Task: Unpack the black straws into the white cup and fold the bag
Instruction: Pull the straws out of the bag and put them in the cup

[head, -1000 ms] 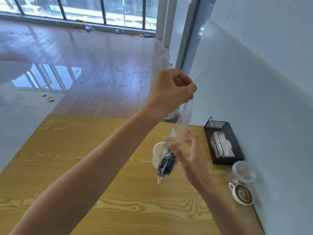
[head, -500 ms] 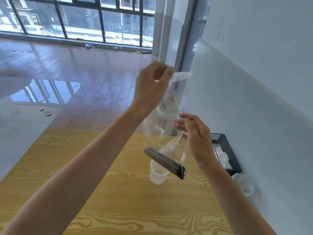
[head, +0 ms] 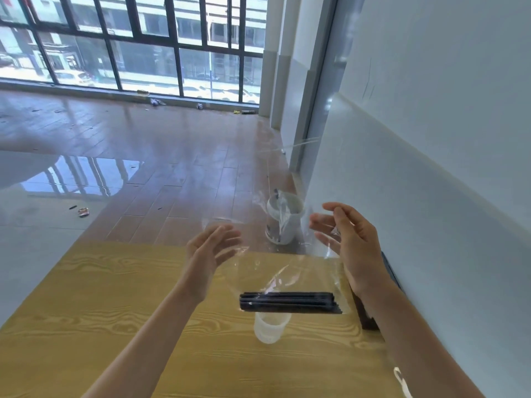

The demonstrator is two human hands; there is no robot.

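Fingers of the left hand are spread; the right hand is loosely spread against the clear plastic bag. Black straws, bundled horizontally low in frame centre, are seen above the white cup.

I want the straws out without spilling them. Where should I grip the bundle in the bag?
Grip the black straws around the middle, through the clear bag, coming from above. The bundle lies level, crosswise above the white cup, so a centred grip probably keeps it from tipping.
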